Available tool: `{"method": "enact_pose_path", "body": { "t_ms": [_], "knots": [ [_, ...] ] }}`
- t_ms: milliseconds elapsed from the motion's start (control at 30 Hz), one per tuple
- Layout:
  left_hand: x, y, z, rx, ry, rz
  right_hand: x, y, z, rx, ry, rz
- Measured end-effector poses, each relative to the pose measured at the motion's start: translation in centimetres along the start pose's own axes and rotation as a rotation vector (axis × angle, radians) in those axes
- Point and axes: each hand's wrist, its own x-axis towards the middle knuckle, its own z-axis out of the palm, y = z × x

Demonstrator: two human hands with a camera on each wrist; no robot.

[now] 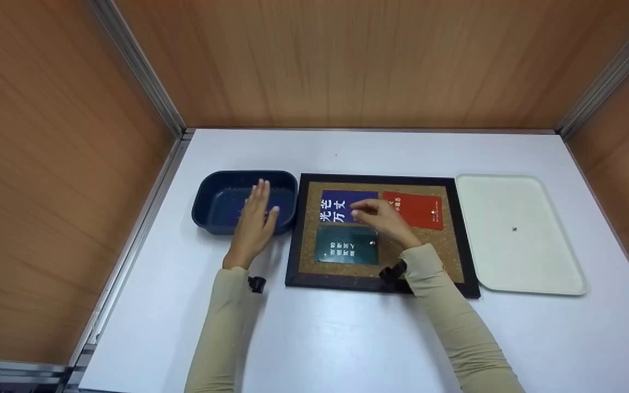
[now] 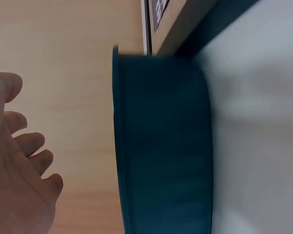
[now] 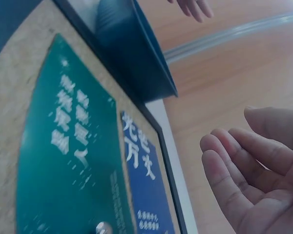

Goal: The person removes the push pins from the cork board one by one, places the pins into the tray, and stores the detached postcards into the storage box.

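My left hand [image 1: 250,229] is over the dark blue basin [image 1: 201,210], fingers straight and nothing in them. Its fingers are loose and apart from the basin wall [image 2: 161,146] in the left wrist view. My right hand [image 1: 388,221] hovers above the framed corkboard [image 1: 342,271], beside the blue card [image 1: 347,197]. In the right wrist view its bent fingers [image 3: 229,180] stand apart from the thumb, holding nothing visible. A green card [image 1: 342,254] lies below the blue one, with a shiny pin [image 3: 103,227] at its edge. The red card [image 1: 421,213] is partly hidden by my hand.
A pale tray [image 1: 516,267] lies right of the corkboard, with a tiny dark object [image 1: 514,229] on it. All stand on a white table [image 1: 314,338], walled by wood panels [image 1: 347,65] at the back and sides. The basin adjoins the board's left edge.
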Motion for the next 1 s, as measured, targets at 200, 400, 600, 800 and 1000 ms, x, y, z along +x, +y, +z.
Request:
{"method": "enact_pose_path", "body": {
  "t_ms": [200,400,600,800,1000],
  "knots": [
    [-0.2,2.6,2.1,0.049,-0.086,0.054,-1.0,1.3,-0.4,-0.061,0.025,0.032],
    [-0.8,4.7,4.1,0.075,-0.165,0.105,-1.7,2.7,-0.9,-0.052,0.013,0.057],
    [-1.2,5.7,6.1,0.109,-0.232,0.169,-2.5,4.0,-1.2,-0.039,-0.018,0.075],
    [-1.7,6.3,7.7,0.134,-0.307,0.194,-2.7,4.9,-1.1,-0.038,-0.034,0.102],
    [-1.9,6.9,8.7,0.12,-0.392,0.176,-2.8,5.4,-1.1,-0.064,-0.028,0.104]
  ]
}}
